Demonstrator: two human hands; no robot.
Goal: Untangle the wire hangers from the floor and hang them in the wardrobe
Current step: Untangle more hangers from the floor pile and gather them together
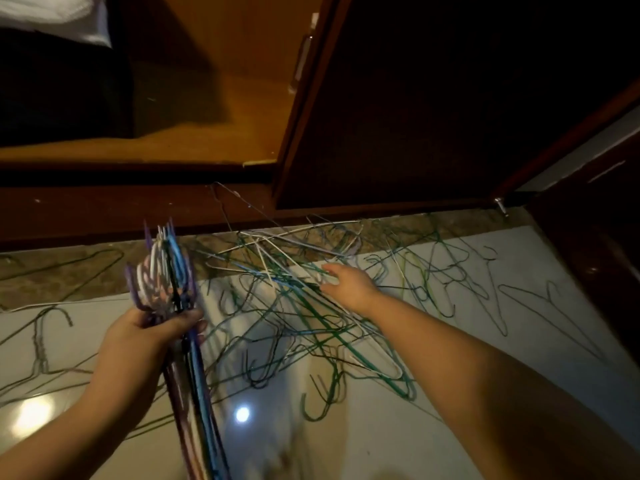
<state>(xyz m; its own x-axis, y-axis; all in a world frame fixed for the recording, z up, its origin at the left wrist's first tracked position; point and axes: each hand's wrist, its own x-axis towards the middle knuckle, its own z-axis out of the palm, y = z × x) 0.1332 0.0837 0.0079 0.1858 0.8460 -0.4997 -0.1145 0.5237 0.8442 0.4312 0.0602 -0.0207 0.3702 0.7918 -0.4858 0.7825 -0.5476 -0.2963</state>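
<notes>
— What's in the wardrobe (214, 98)?

— It stands open across the top of the frame, its door (433, 109) swung out in the upper right. Inside I see a bare orange-brown bottom board. At the upper left there's a dark mass (62, 91) with a white cloth (52, 15) above it; it's too dim to tell what they are.

— And the hangers?

— Most lie on the pale floor tiles (502, 375) in a tangle (294, 323) at the centre of the frame, green, white and blue wires crossing every way with no common direction. A few loose ones lie flat at the far left (45, 341) and far right (540, 306). One thin hanger (225, 202) leans against the wardrobe's sill.

— What about the hands?

— The left hand (152, 330), lower left, is curled round a bundle of hangers (173, 271), purple, white and blue. The bundle's long axis runs from the bottom centre of the frame up towards the middle left, its hooks uppermost and pointing at the sill.

— And the right?

— The right hand (346, 284) reaches in from the lower right to the far side of the tangle. Its fingers and thumb are stretched apart, their tips touching the wires.
</notes>
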